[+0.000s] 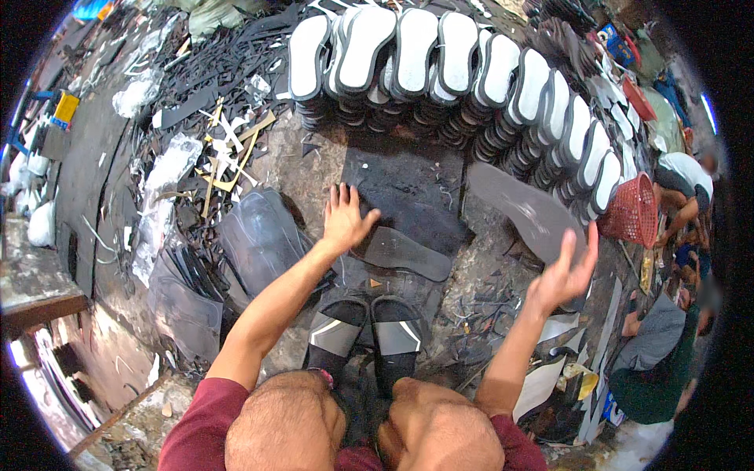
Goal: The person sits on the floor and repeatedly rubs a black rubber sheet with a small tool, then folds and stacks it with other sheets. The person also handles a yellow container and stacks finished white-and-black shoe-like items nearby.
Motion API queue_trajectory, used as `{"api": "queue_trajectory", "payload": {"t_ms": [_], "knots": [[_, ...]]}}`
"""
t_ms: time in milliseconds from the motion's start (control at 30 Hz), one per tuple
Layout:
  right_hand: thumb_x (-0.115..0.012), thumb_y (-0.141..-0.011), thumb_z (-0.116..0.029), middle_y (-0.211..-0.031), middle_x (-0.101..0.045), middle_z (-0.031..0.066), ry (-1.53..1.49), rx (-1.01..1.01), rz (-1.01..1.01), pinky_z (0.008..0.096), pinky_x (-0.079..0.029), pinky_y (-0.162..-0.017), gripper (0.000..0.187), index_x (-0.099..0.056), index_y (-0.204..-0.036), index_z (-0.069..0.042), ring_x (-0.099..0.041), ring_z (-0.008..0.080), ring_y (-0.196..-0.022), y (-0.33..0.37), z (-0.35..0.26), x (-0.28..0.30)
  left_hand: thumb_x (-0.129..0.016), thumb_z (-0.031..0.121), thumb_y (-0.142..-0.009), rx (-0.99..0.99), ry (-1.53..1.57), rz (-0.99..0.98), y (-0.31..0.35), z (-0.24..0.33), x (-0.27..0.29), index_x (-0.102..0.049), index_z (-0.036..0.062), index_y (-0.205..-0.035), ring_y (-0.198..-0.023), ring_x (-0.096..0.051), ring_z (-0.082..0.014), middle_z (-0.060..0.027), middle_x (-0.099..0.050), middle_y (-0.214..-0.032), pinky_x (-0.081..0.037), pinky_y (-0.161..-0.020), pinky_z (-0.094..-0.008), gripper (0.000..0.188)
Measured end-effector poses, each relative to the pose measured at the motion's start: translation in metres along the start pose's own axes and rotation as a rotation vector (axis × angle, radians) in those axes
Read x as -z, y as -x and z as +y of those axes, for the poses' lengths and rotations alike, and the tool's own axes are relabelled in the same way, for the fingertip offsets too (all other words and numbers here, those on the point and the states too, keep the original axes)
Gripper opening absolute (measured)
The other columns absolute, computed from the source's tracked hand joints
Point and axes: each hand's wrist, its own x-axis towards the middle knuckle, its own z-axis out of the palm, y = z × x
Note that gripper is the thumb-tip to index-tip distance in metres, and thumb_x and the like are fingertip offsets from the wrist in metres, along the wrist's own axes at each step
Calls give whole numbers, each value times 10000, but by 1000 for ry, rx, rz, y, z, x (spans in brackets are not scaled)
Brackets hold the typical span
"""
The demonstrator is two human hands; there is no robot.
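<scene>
My left hand (347, 216) is spread flat, palm down, at the left edge of a dark mat (402, 169). Beside its thumb, a dark grey shoe sole (407, 255) lies on the ground in front of my feet. To the right, my right hand (559, 275) grips the near end of another dark grey sole (522, 206), which slants up and left toward the stacks. The thumb lies over the sole; part of the grip is hidden. Beyond it, stacks of white-topped, black-edged soles (416, 51) curve from the far middle round to the right.
Clear-grey sheets (263, 243) and a leaning pile of dark sheets (184, 302) lie at left. Black scraps (228, 71) cover the far left ground. A red basket (631, 210) stands right of the stacks, near another person (685, 184). My sandalled feet (367, 326) are close by.
</scene>
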Motion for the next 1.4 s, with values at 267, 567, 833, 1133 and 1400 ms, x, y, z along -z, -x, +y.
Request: {"api": "queue_trajectory", "payload": {"t_ms": [267,567,833,1133,1400], "knots": [[-676,-950,-59,-1423,-548,124,100,-130,346,382,-403,-1089,383,-611,-1323,1,-532,214,-1224,46,40,97,-870,44,-608,86,291,220,44,51,-24,-372,104,-1523,-1214,-499,-417,-196,-558,-1239,-413,-1080,-507,1043],[-663,-969,-111,-1257,-611,106,48,-208,412,375,-505,-934,330,-636,-1292,-47,-610,228,-1043,37,46,116,-787,114,-607,-490,502,366,99,49,19,-743,108,-912,-953,-597,-275,-26,-723,-1005,-479,-851,-386,308],[-720,-909,-87,-1341,-595,155,-57,-158,552,412,-487,-1006,340,-664,-1237,-19,-593,273,-1144,22,39,137,-717,141,-689,-762,459,304,123,60,44,-730,119,-1001,-968,-554,-300,-41,-698,-1124,-475,-864,-414,313],[-630,-881,-59,-1242,-632,181,-89,-159,487,458,-534,-962,336,-665,-1213,-15,-624,322,-1097,16,50,128,-830,212,-833,135,663,-440,66,32,74,-759,-27,-964,-714,-649,-108,-52,-744,-808,-526,-641,-329,282],[-619,-898,-23,-1327,-603,109,-233,-367,53,369,-499,-975,405,-643,-1302,-50,-589,229,-1133,41,71,45,-855,222,-746,-56,454,80,58,-16,-3,-714,84,-1133,-657,-685,-202,-109,-700,-704,-546,-653,-413,434]]}}
